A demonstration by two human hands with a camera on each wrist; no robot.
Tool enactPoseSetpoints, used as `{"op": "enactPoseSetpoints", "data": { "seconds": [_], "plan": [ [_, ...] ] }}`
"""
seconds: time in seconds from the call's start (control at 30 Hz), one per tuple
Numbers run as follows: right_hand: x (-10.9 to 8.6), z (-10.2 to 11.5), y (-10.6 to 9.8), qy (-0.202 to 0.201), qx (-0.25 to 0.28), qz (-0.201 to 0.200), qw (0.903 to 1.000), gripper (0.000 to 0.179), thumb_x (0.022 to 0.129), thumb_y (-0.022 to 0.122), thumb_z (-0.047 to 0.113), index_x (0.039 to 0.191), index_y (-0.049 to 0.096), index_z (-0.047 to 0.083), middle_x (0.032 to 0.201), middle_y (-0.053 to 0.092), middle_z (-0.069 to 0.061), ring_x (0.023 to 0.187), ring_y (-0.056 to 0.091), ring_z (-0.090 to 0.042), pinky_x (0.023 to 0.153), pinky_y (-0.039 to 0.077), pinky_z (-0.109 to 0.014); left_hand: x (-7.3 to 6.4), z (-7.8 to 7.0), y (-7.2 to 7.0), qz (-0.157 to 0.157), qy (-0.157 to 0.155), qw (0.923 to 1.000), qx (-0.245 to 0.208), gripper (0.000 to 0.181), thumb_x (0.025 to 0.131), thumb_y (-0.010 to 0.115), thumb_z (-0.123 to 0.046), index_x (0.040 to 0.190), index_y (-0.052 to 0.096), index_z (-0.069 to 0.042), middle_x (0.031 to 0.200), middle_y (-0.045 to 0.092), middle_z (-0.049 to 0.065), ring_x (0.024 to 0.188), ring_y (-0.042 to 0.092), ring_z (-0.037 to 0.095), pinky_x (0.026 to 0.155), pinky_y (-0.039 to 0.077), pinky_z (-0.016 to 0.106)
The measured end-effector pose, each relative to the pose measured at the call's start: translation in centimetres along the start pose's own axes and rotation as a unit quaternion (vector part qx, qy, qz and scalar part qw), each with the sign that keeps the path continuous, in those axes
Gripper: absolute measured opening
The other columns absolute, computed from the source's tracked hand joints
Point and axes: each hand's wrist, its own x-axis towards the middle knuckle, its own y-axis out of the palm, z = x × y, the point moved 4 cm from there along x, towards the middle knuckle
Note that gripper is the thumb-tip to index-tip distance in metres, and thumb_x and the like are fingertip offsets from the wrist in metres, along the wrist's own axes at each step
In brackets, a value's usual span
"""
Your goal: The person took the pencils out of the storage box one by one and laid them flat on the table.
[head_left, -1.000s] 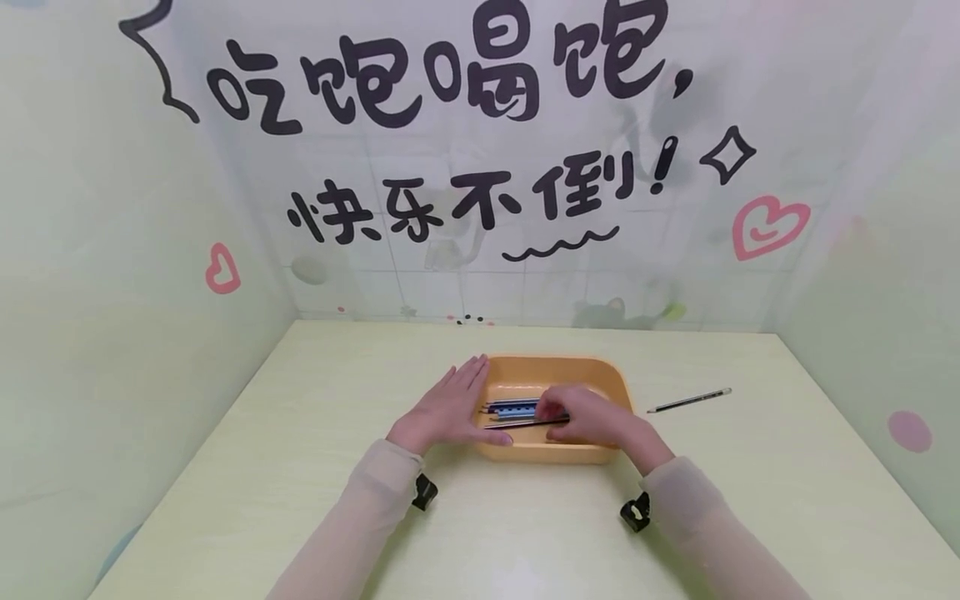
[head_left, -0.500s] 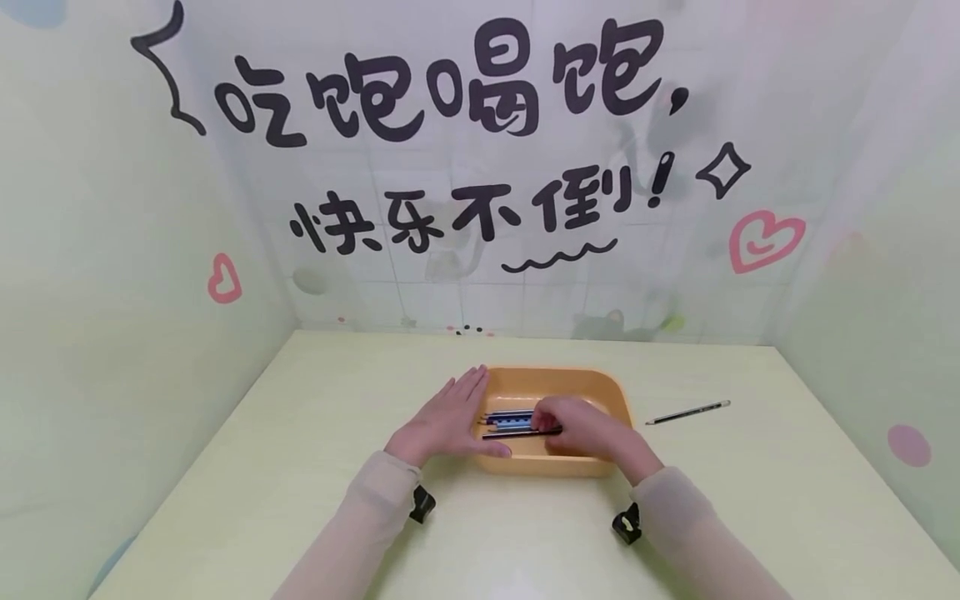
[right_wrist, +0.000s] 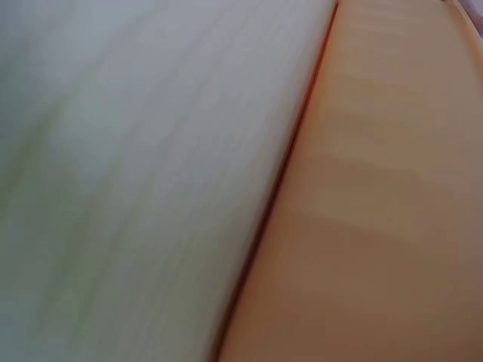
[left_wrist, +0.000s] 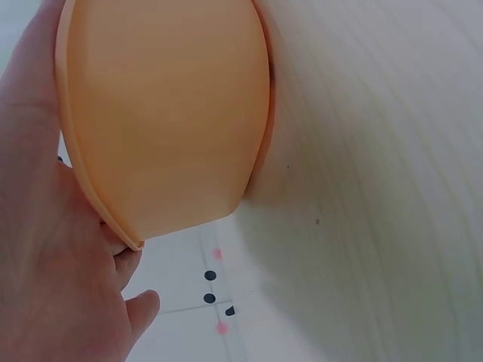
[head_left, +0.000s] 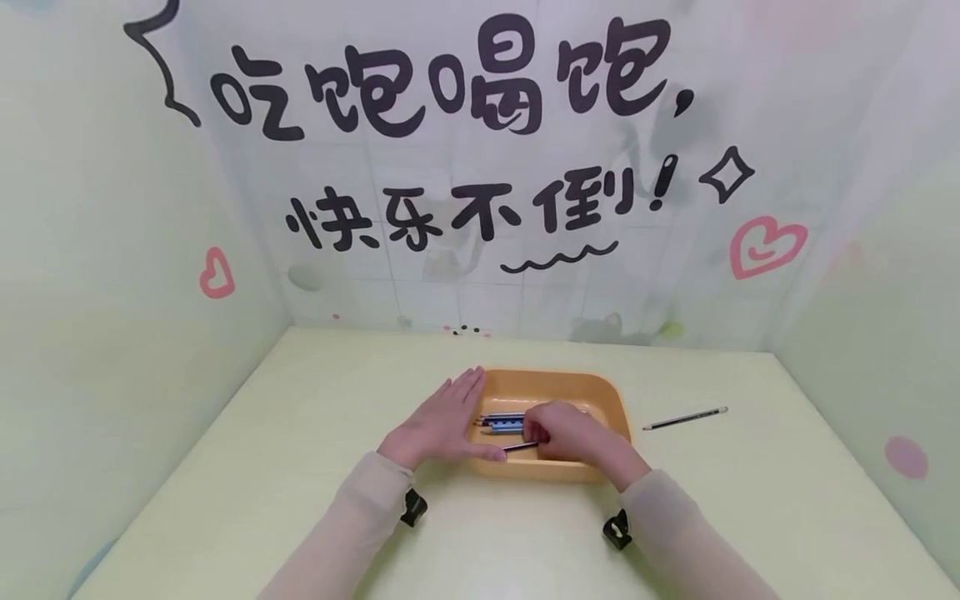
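An orange plastic tray (head_left: 555, 471) stands on the table with several pencils (head_left: 497, 416) and a light-blue dotted piece (head_left: 507, 426) lying inside. My left hand (head_left: 442, 427) rests along its left end, fingers straight and spread, thumb over the front corner. In the left wrist view, the left hand (left_wrist: 60, 264) lies along the rim of the tray (left_wrist: 173, 113). Reaching inside, my right hand (head_left: 573, 433) has curled fingers that pinch a dark pencil (head_left: 520, 447), whose far part the hand hides. Only the outer wall of the tray (right_wrist: 377, 188) shows in the right wrist view.
To the right of the tray, another pencil (head_left: 686, 417) lies on the pale wooden table (head_left: 757, 500). Printed curtains or panels with black lettering (head_left: 480, 208) enclose the back and both sides.
The right hand has shifted slightly left with the dark pencil, which has come away from the other pencils toward the tray's front wall, near the left thumb. The left hand keeps its place.
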Motion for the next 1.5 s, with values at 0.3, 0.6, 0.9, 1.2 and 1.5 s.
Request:
{"op": "enactPoseSetpoints", "data": {
  "seconds": [0.3, 0.6, 0.9, 1.2, 1.5],
  "plan": [
    [-0.3, 0.1, -0.7, -0.028, 0.025, -0.011, 0.9992, 0.015, 0.078, 0.069, 0.002, 0.088, 0.064, 0.013, 0.076, 0.057, 0.007, 0.069, 0.05, -0.007, 0.061, 0.045, -0.02, 0.1, 0.1, -0.2, 0.001, 0.0, 1.0, -0.004, 0.127, 0.076, 0.061, -0.081, 0.159, 0.01, -0.001, 0.169, 0.006, 0.013, 0.157, 0.008, 0.028, 0.129, 0.014, 0.046],
    [-1.6, 0.3, -2.0, -0.025, 0.073, -0.04, 0.9963, 0.017, 0.079, 0.068, 0.004, 0.09, 0.063, 0.015, 0.078, 0.058, 0.008, 0.07, 0.051, -0.007, 0.061, 0.046, -0.019, 0.1, 0.0, 0.0, 0.007, -0.003, 1.0, 0.006, 0.128, 0.075, 0.059, -0.083, 0.16, 0.008, -0.002, 0.169, 0.005, 0.013, 0.158, 0.006, 0.027, 0.13, 0.013, 0.044],
    [-2.6, 0.7, -3.4, -0.058, 0.082, -0.072, 0.9924, 0.019, 0.076, 0.063, 0.0, 0.089, 0.062, 0.014, 0.08, 0.061, 0.001, 0.072, 0.053, -0.007, 0.064, 0.048, -0.019, 0.4, 0.0, 0.1, 0.015, -0.01, 0.9998, -0.002, 0.128, 0.076, 0.059, -0.083, 0.16, 0.007, -0.002, 0.169, 0.003, 0.012, 0.158, 0.005, 0.027, 0.13, 0.012, 0.044],
    [-4.4, 1.7, -5.4, -0.098, 0.092, -0.099, 0.9859, 0.018, 0.076, 0.064, -0.002, 0.089, 0.061, 0.011, 0.081, 0.063, -0.001, 0.075, 0.056, -0.006, 0.069, 0.056, -0.028, 0.8, 0.2, -0.2, 0.018, -0.007, 0.9998, -0.002, 0.127, 0.076, 0.06, -0.082, 0.16, 0.008, -0.001, 0.169, 0.003, 0.013, 0.158, 0.005, 0.028, 0.13, 0.011, 0.046],
    [-5.9, 2.5, -6.8, -0.12, 0.106, -0.113, 0.9807, 0.022, 0.072, 0.061, -0.003, 0.086, 0.06, 0.014, 0.078, 0.061, 0.0, 0.074, 0.057, -0.008, 0.068, 0.057, -0.034, 0.8, 0.0, -0.4, 0.013, -0.002, 0.9999, -0.002, 0.126, 0.077, 0.061, -0.08, 0.159, 0.008, -0.001, 0.169, 0.004, 0.014, 0.157, 0.005, 0.029, 0.129, 0.011, 0.046]
  ]
}}
